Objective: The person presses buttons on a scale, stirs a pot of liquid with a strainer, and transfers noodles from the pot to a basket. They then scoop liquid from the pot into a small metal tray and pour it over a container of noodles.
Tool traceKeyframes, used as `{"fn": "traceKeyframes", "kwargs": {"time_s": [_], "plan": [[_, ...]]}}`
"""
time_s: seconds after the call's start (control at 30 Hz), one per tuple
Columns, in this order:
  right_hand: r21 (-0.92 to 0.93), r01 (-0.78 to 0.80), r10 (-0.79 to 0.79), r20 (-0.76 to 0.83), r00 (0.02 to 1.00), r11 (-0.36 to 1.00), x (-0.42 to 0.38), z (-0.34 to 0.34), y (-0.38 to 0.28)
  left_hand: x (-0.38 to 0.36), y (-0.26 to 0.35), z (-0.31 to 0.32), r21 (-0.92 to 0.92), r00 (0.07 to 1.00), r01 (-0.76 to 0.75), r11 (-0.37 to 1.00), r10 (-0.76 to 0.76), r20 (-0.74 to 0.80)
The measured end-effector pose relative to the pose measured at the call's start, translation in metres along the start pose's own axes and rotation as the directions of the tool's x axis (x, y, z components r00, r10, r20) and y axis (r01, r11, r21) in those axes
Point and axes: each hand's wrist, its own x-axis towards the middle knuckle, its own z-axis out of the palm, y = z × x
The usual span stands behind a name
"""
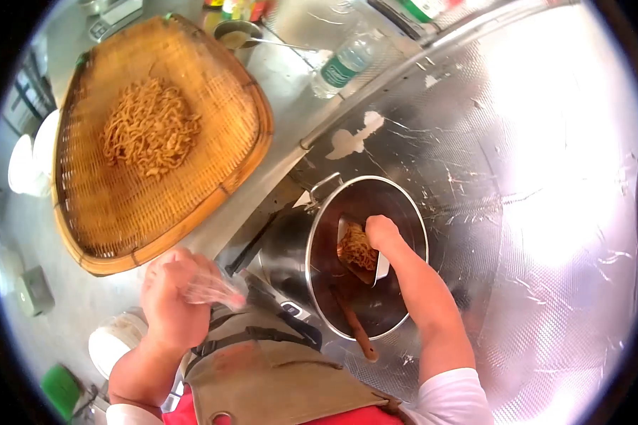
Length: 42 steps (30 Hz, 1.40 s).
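My right hand [381, 232] reaches into a tall steel pot [310, 262] and grips the edge of a metal container [382, 269]. Brown noodle-like strips [356, 248] fill that container, which is tilted inside the pot. A wooden-handled utensil [358, 327] leans over the pot's near rim, its lower end hidden in the dark interior. In front of my apron, my left hand [171, 294] is closed on a clear crumpled plastic piece [214, 287]. Just beyond it, a woven bamboo tray [213, 184] carries a heap of similar brown strips [152, 127].
A plastic bottle [344, 65] and a small metal pot [227, 30] with a spoon stand on the counter behind. White bowls [32, 163] are left of the tray. A dented, shiny metal surface [517, 234] lies to the right of the pot.
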Motion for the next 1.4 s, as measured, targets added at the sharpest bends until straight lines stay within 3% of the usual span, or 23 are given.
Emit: {"fn": "traceKeyframes", "kwargs": {"time_s": [0.03,0.33,0.43,0.53,0.63,0.73,0.83,0.87,0.93,0.97,1.03,1.13,1.27,1.4], "plan": [[-0.025,-0.003,0.003,0.023,1.0,1.0,0.003,-0.003,-0.005,-0.001,0.006,-0.009,0.103,0.975,-0.005,0.995,-0.018,0.221],[-0.066,-0.095,0.1,0.07,0.993,0.993,0.005,-0.025,-0.012,-0.001,0.022,-0.015,0.135,0.991,0.02,0.991,-0.038,0.131],[-0.113,-0.075,0.079,0.026,0.997,0.991,0.007,-0.021,0.0,0.003,0.02,-0.026,0.157,0.991,-0.051,0.986,0.03,0.131],[-0.136,-0.047,0.051,0.028,0.998,0.99,0.006,-0.023,0.012,0.006,0.015,-0.025,0.021,0.999,-0.046,0.999,0.046,-0.02],[-0.137,-0.069,0.072,0.02,0.997,0.988,0.002,-0.027,0.019,0.009,0.016,-0.028,0.102,0.997,-0.075,0.992,0.074,0.016],[-0.14,-0.069,0.073,0.021,0.997,0.988,-0.004,-0.033,0.022,0.012,0.015,-0.044,0.379,0.963,-0.236,0.895,0.163,0.215],[-0.127,-0.094,0.097,0.011,0.995,0.987,-0.012,-0.038,0.019,0.011,0.019,-0.028,0.2,0.971,-0.161,0.967,0.119,0.207],[-0.12,-0.107,0.109,0.005,0.994,0.987,-0.014,-0.04,0.018,0.009,0.02,-0.018,0.241,0.969,-0.199,0.95,0.153,0.195],[-0.109,-0.112,0.113,0.004,0.994,0.988,-0.018,-0.041,0.016,0.005,0.019,0.0,0.324,0.958,-0.273,0.906,0.226,0.175],[-0.103,-0.115,0.116,0.004,0.993,0.988,-0.02,-0.042,0.015,0.008,0.017,0.001,0.362,0.91,-0.391,0.846,0.298,0.287],[-0.1,-0.11,0.111,0.003,0.994,0.989,-0.026,-0.046,0.013,0.016,0.01,0.002,0.384,0.763,-0.615,0.689,0.398,0.509],[-0.072,-0.116,0.114,-0.019,0.993,0.991,-0.033,-0.051,0.011,0.031,0.006,0.011,0.393,0.509,-0.853,0.344,0.379,0.773],[-0.058,-0.109,0.107,-0.026,0.994,0.992,-0.037,-0.049,0.011,0.043,-0.022,0.007,0.509,0.548,-0.836,0.203,0.293,0.783],[-0.04,-0.112,0.111,-0.04,0.993,0.993,-0.04,-0.042,0.017,0.052,-0.042,-0.015,0.637,0.665,-0.746,0.193,0.233,0.709]]}}
